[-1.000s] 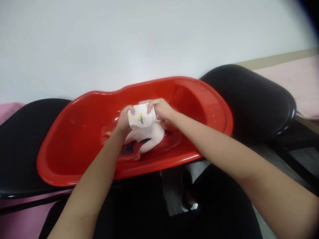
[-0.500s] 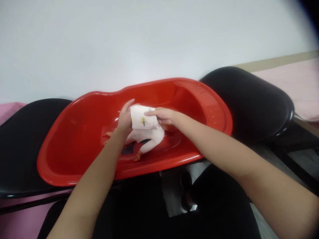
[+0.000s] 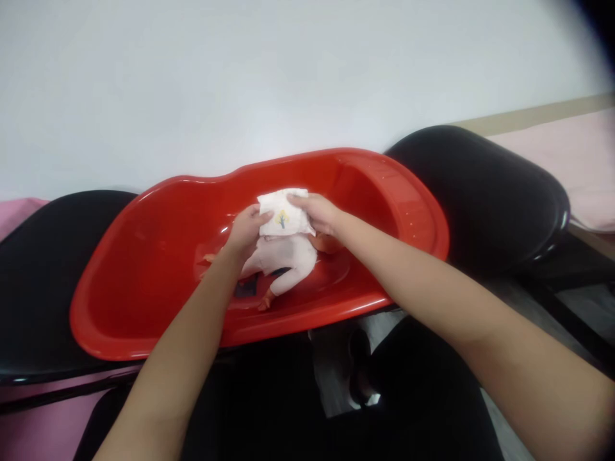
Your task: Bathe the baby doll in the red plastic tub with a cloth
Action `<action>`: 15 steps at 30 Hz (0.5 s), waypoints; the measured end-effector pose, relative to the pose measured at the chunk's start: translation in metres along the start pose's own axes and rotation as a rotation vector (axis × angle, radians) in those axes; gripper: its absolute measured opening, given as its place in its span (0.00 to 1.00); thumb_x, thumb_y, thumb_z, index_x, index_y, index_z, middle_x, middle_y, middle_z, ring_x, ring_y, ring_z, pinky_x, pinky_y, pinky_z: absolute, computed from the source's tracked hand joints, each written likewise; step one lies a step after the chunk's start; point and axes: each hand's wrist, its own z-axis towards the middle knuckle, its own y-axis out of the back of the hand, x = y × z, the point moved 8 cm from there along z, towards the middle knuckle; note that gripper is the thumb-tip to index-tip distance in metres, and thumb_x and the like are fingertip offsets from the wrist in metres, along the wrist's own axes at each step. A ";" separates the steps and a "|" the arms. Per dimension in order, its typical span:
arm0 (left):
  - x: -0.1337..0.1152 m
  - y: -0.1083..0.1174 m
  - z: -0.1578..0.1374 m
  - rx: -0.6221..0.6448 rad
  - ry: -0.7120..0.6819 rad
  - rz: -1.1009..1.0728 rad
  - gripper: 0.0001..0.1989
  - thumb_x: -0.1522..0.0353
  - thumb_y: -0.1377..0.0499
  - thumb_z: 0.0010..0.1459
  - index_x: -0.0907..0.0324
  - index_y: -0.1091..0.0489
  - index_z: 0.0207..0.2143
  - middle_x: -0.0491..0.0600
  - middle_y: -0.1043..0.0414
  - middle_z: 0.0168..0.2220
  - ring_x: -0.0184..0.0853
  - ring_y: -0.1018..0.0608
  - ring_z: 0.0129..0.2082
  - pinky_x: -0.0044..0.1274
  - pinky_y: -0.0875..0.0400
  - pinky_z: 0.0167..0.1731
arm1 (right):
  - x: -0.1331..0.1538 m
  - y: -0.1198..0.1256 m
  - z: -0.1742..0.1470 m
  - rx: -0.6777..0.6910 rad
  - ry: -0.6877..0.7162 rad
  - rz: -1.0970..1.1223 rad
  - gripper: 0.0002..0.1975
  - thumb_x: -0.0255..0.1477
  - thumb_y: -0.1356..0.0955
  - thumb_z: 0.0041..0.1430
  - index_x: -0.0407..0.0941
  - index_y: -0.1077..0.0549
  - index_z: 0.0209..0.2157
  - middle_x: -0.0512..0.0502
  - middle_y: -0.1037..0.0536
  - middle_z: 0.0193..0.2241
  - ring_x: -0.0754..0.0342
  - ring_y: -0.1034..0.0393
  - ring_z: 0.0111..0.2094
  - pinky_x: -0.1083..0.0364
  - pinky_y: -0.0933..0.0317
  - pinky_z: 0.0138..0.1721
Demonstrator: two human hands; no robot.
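Observation:
A small white cloth [image 3: 295, 223] with a yellow and dark tree print is held up between both hands. My left hand [image 3: 247, 227] pinches its left edge, thumb on the front. My right hand [image 3: 319, 211] grips the upper right part, with the thumb across the front. Just below the cloth, a baby doll [image 3: 291, 259] in pale pink clothes lies in a red baby bathtub [image 3: 144, 256]. The cloth and my right hand hide much of the doll's head. One doll hand and the feet show.
Black chair seats stand at both ends of the tub, a left chair [image 3: 43, 288] and a right chair [image 3: 485, 198]. Behind is a pale wall [image 3: 269, 77]. Pink fabric [image 3: 576, 166] lies at the far right. Something dark [image 3: 246, 287] is in the tub beside the doll.
The cloth has been raised slightly and moved right, away from me. My left fingers, spread before, now pinch its edge, and my right hand has gone up with it.

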 end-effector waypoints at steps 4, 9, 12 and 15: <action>0.008 0.010 0.004 -0.079 -0.018 0.036 0.20 0.65 0.30 0.45 0.63 0.29 0.40 0.52 0.23 0.35 0.37 0.21 0.33 0.33 0.25 0.40 | -0.003 -0.001 0.001 -0.020 0.021 -0.001 0.08 0.16 0.37 0.62 0.36 0.27 0.39 0.42 0.19 0.32 0.54 0.23 0.34 0.48 0.30 0.47; 0.002 -0.003 0.000 -0.121 -0.120 -0.023 0.19 0.62 0.32 0.49 0.62 0.31 0.40 0.52 0.24 0.37 0.36 0.21 0.34 0.30 0.25 0.39 | -0.010 -0.009 -0.004 0.097 -0.048 0.002 0.08 0.18 0.31 0.58 0.37 0.26 0.40 0.41 0.19 0.34 0.52 0.23 0.36 0.48 0.30 0.48; -0.004 -0.006 -0.004 -0.203 -0.150 0.008 0.18 0.59 0.34 0.52 0.61 0.32 0.39 0.51 0.24 0.37 0.36 0.21 0.34 0.28 0.25 0.37 | -0.016 -0.009 -0.002 0.117 -0.050 0.020 0.07 0.23 0.31 0.59 0.39 0.26 0.40 0.41 0.19 0.35 0.52 0.23 0.36 0.48 0.29 0.47; 0.000 -0.011 -0.003 -0.172 -0.105 0.087 0.20 0.54 0.38 0.56 0.61 0.31 0.41 0.53 0.24 0.36 0.37 0.21 0.35 0.28 0.25 0.36 | -0.022 -0.003 0.004 0.032 -0.021 0.022 0.06 0.27 0.32 0.62 0.40 0.27 0.39 0.42 0.20 0.34 0.52 0.24 0.35 0.49 0.29 0.46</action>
